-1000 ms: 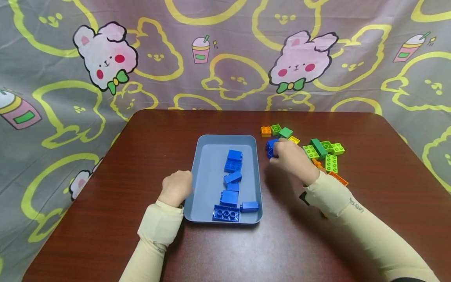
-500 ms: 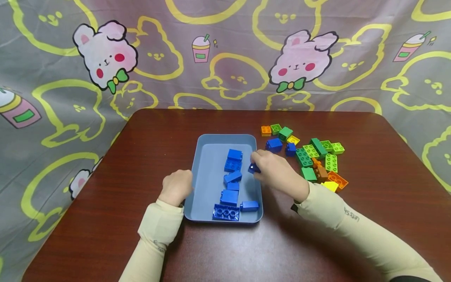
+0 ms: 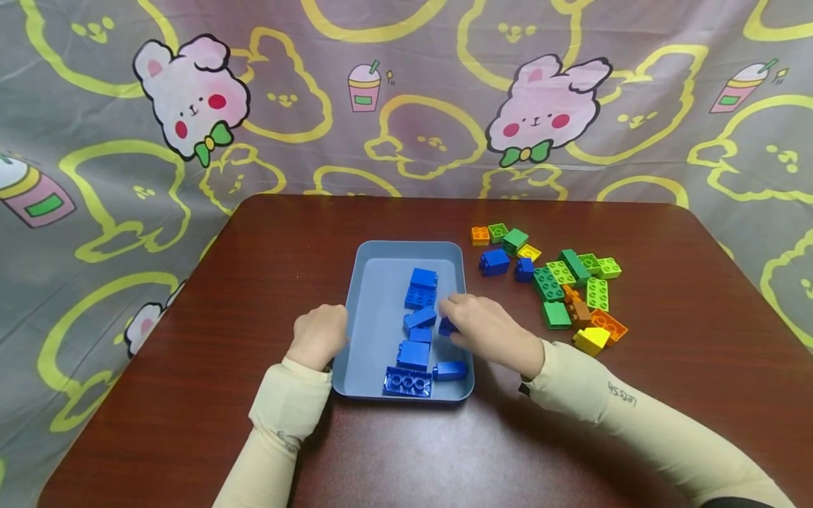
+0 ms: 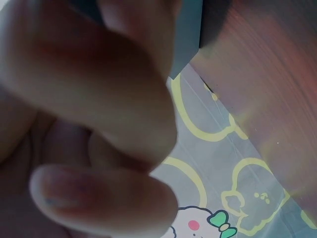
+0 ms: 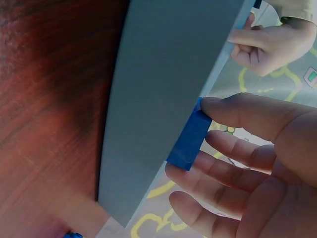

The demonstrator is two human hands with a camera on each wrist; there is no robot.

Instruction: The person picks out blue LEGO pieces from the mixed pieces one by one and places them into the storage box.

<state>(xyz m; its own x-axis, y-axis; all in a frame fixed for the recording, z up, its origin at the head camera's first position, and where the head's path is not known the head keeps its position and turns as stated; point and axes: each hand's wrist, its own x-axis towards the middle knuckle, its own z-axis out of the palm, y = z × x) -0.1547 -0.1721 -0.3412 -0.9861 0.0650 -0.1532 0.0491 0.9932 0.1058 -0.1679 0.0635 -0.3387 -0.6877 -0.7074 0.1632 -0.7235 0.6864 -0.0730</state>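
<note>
My right hand (image 3: 485, 328) is over the right side of a blue-grey tray (image 3: 375, 282). Its thumb and fingers pinch a blue toy brick (image 5: 190, 139), which shows just above the tray wall in the right wrist view. Seen from the head, the hand covers most of that brick. Several other blue bricks (image 3: 414, 355) lie in a rough column inside the tray. At the tray's left rim, my left hand (image 3: 320, 337) has its fingers curled and grips the edge; its fingers (image 4: 99, 99) fill much of the left wrist view.
Right of the tray, two blue bricks (image 3: 494, 262) lie beside a loose spread of green bricks (image 3: 548, 283), orange bricks (image 3: 608, 324) and yellow bricks (image 3: 592, 341). A patterned cloth (image 3: 432, 141) hangs behind the brown table (image 3: 286, 240).
My right hand has lifted a blue brick from the pile at the right and carried it left and nearer, over the tray. My left hand has stayed at the tray's rim.
</note>
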